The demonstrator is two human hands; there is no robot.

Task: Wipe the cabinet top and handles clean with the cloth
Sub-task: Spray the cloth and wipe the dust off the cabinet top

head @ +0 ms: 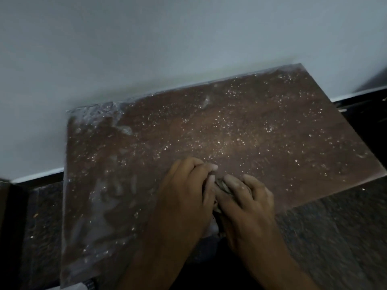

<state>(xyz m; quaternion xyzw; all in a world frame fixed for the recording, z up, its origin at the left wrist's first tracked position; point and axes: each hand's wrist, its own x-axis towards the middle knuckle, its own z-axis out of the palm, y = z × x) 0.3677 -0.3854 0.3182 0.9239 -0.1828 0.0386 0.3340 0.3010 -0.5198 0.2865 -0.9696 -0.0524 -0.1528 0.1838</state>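
On cabinet top (240,126) — hands (184,197), cloth (223,186)

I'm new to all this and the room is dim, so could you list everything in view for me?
cabinet top: one, reddish brown, dotted with pale specks and dust smears, centre of view against the wall
cloth: one, greyish, bunched between the two hands near the top's front edge, mostly hidden
wall: one, pale grey, behind the cabinet
skirting: one strip, white, at the foot of the wall on both sides
floor: dark, speckled, left and right of the cabinet
left hand: one, fingers curled round the cloth
right hand: one, fingers curled on the cloth beside the left
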